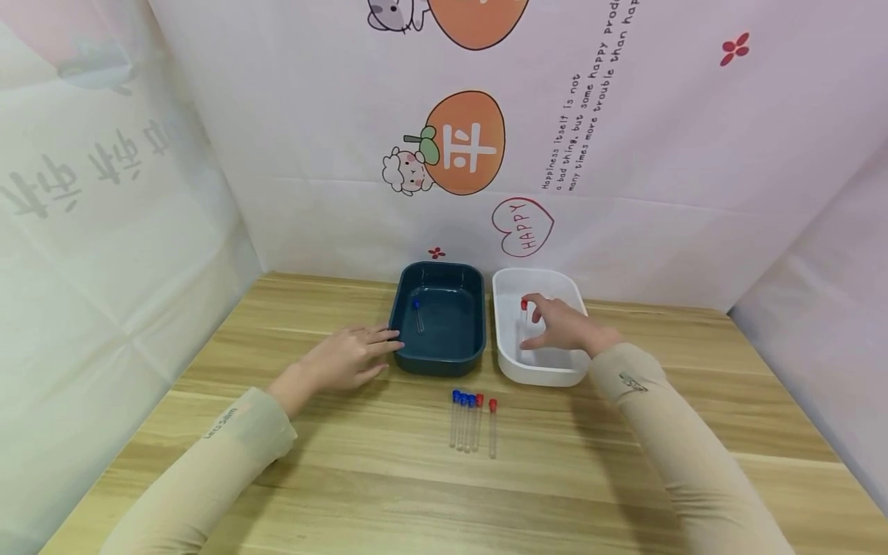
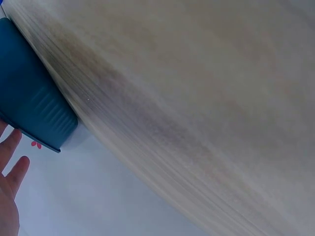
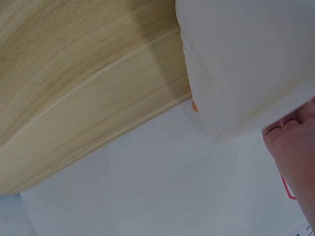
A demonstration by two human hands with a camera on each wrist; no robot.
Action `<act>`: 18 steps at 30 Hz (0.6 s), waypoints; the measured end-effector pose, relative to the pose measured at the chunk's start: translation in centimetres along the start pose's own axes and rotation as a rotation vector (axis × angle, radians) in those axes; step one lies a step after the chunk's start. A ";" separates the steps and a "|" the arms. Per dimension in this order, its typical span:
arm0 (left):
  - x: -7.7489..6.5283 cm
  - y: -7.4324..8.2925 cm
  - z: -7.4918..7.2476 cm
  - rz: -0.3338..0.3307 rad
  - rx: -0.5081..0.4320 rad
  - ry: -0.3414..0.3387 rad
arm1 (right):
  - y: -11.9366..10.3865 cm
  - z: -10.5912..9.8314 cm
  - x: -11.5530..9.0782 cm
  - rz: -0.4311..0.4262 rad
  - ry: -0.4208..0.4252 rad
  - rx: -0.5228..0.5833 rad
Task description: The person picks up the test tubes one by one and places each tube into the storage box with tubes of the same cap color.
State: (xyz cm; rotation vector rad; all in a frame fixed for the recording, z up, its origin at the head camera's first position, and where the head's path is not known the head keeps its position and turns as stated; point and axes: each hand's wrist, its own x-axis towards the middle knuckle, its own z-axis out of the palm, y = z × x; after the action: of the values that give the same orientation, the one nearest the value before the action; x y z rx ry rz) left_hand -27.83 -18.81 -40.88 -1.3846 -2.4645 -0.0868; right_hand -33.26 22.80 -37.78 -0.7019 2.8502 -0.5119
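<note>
My right hand [image 1: 560, 324] reaches over the white bin [image 1: 541, 376]. It holds a red-capped test tube [image 1: 523, 324], index finger at the cap and thumb near the lower end. In the right wrist view, the bin's outer wall [image 3: 246, 64] hides the fingertips and the tube. My left hand [image 1: 350, 358] has its fingers extended, fingertips at the near left rim of the dark teal bin [image 1: 440, 368]. A blue-capped test tube [image 1: 419, 317] lies inside that bin. The left wrist view shows the left fingers [image 2: 12, 142] spread beside the teal bin's wall [image 2: 34, 93].
In front of the bins, several capped test tubes lie on the wooden table [image 1: 361, 478]: three blue-capped tubes [image 1: 463, 424] and a red-capped one [image 1: 479, 408] close together, another red-capped tube [image 1: 493, 432] slightly apart. A printed cloth backdrop [image 1: 312, 154] rises behind the bins.
</note>
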 end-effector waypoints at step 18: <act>0.0 0.1 0.0 -0.001 -0.004 0.002 | -0.3 0.8 0.7 0.160 -0.212 -0.003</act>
State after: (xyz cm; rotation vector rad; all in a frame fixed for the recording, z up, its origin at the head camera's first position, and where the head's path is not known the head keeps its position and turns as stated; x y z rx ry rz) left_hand -27.78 -18.79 -40.85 -1.3845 -2.4647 -0.0941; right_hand -33.53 22.03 -38.46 -0.4908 2.6787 -0.3848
